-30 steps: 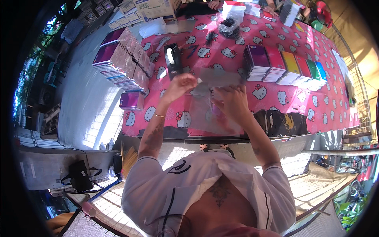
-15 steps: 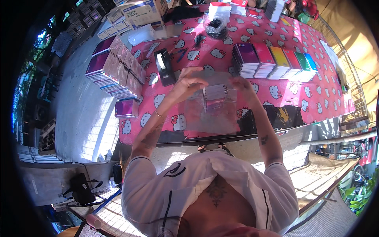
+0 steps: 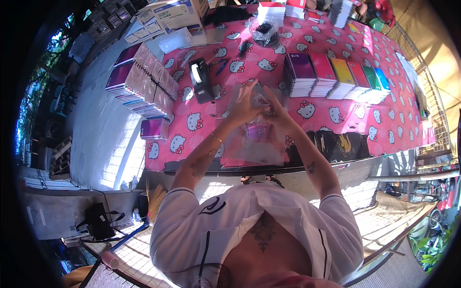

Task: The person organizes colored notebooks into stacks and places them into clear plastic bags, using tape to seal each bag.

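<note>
A small spiral notebook with a purple cover (image 3: 259, 131) lies at the table's near middle, under or inside clear plastic film (image 3: 254, 154) that spreads past it. Both hands are over its far part. My left hand (image 3: 245, 109) has its fingers stretched forward and its thumb pointing inward. From the other side my right hand (image 3: 278, 113) leans in, fingers also stretched, so the two hands nearly meet at the tips. They seem to rest on the film, and they hide much of the notebook. Left of them stands a black tape dispenser (image 3: 200, 81) with a pale roll.
Stacked purple notebooks (image 3: 139, 81) stand on the left, with a smaller purple pile (image 3: 154, 129) nearer. Colourful notebook stacks (image 3: 336, 77) line the right. Beyond are blue-handled pliers (image 3: 222, 66), a plastic bag of black material (image 3: 265, 33) and a cardboard box (image 3: 177, 14). A black bag (image 3: 341, 144) lies at the near edge.
My hands have come closer together. The left moved right and the right moved left and nearer, both now over the notebook, covering its lighter far part.
</note>
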Demonstrator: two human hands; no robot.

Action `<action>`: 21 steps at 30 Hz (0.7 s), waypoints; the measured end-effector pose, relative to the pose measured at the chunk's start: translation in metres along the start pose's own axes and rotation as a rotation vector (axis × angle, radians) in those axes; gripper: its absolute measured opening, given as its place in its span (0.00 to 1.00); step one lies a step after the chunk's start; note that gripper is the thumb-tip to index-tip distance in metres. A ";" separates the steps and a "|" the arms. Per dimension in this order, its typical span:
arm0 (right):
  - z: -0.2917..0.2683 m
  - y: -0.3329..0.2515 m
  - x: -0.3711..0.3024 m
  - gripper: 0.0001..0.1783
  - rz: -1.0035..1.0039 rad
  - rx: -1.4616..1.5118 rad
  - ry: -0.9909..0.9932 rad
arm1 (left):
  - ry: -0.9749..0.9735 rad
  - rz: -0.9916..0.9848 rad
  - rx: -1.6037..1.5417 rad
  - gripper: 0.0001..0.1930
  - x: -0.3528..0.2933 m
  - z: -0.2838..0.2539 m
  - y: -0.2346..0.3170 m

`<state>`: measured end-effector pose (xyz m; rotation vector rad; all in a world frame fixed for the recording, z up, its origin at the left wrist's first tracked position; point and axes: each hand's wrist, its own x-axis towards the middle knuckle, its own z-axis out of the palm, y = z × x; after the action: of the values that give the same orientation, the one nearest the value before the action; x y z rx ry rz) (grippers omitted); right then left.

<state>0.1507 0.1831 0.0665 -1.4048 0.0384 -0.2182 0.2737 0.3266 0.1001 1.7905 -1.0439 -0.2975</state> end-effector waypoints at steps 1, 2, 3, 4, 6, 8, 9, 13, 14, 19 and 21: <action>-0.001 -0.001 0.004 0.41 -0.006 0.044 0.016 | -0.031 -0.034 -0.045 0.42 0.000 0.000 -0.007; -0.004 -0.002 0.006 0.41 -0.008 0.091 0.033 | -0.093 -0.110 -0.207 0.41 -0.001 -0.006 -0.016; -0.010 -0.006 0.011 0.41 0.060 0.024 -0.051 | -0.151 -0.191 -0.366 0.41 -0.004 -0.018 -0.024; -0.020 -0.014 0.017 0.42 0.127 -0.044 -0.134 | -0.210 -0.270 -0.526 0.41 -0.007 -0.026 -0.030; -0.027 -0.026 0.018 0.41 0.056 -0.268 -0.248 | -0.310 -0.259 -0.422 0.40 -0.016 -0.034 -0.027; -0.025 -0.034 0.007 0.39 -0.223 -0.579 -0.290 | -0.330 -0.084 -0.138 0.38 -0.028 -0.041 -0.015; -0.021 -0.037 0.001 0.36 -0.305 -0.717 -0.222 | -0.298 0.084 0.090 0.36 -0.034 -0.045 -0.002; -0.008 -0.032 -0.020 0.25 -0.489 -1.069 -0.074 | -0.154 0.426 0.582 0.31 -0.053 -0.036 0.006; -0.007 -0.032 -0.022 0.23 -0.500 -1.107 -0.070 | -0.142 0.425 0.559 0.28 -0.056 -0.033 0.002; -0.004 -0.033 -0.020 0.18 -0.514 -0.969 -0.008 | -0.118 0.280 0.366 0.20 -0.044 -0.028 0.027; 0.001 -0.034 -0.018 0.20 -0.435 -0.926 0.002 | -0.158 0.116 0.316 0.18 -0.031 -0.030 0.026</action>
<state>0.1291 0.1820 0.0983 -2.3307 -0.1909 -0.6146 0.2601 0.3654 0.1285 1.9999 -1.3623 -0.2134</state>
